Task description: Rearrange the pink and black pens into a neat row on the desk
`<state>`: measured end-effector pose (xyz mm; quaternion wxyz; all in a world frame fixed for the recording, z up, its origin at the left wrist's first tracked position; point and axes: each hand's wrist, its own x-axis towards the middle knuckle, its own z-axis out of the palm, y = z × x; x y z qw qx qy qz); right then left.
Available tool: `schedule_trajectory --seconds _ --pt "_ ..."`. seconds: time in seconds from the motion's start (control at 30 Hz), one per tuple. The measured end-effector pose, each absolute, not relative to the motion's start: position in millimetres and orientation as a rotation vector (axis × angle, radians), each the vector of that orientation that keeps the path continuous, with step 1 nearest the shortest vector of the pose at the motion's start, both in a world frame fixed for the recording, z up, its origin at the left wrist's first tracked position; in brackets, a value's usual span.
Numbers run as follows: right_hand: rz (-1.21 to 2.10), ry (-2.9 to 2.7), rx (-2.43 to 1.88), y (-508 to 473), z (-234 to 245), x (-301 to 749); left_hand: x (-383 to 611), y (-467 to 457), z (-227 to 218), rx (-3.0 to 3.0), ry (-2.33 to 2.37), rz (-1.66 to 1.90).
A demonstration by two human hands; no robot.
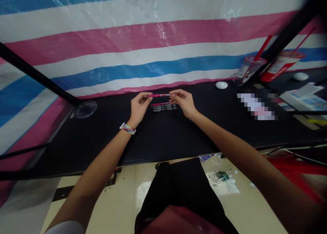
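Observation:
A pink pen [160, 95] lies level between my two hands, just beyond a row of pens. My left hand [139, 106] pinches its left end between thumb and fingers. At the other end, my right hand [184, 102] has its thumb and fingers closed on the pen. Several pens [163, 107] rest side by side on the black table [163, 135], just nearer to me; the farthest of them is pink and the others look dark and clear. My right fingers hide part of the pens' right ends.
A clear round lid [85, 109] lies at the left. To the right are a white egg-shaped object [221, 85], a drink cup with a red straw [247, 70] and a blurred-out item [257, 106]. A striped plastic sheet [153, 36] hangs behind the table, with black frame posts at both sides.

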<state>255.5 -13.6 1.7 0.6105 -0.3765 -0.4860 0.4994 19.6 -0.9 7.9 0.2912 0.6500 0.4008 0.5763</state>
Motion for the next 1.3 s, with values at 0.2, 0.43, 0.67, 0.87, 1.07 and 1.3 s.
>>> schedule_trajectory --seconds 0.2,0.43,0.67,0.87,1.07,1.3 --pt "0.763 -1.495 -1.001 1 -9 265 13 6 3 1.802 1.139 1.435" --pt "0.452 -1.852 -1.127 4 -9 275 5 16 -9 1.903 1.275 1.337" --pt "0.366 -1.991 -1.158 12 -18 281 3 24 -17 1.948 1.332 1.285" --pt "0.339 -2.095 -1.177 13 -22 283 1 28 -24 1.916 1.311 1.316" --pt "0.324 -2.111 -1.188 11 -22 282 1 29 -26 1.943 1.277 1.31" --pt "0.355 -2.099 -1.208 11 -24 283 0 28 -24 2.036 1.34 1.215"
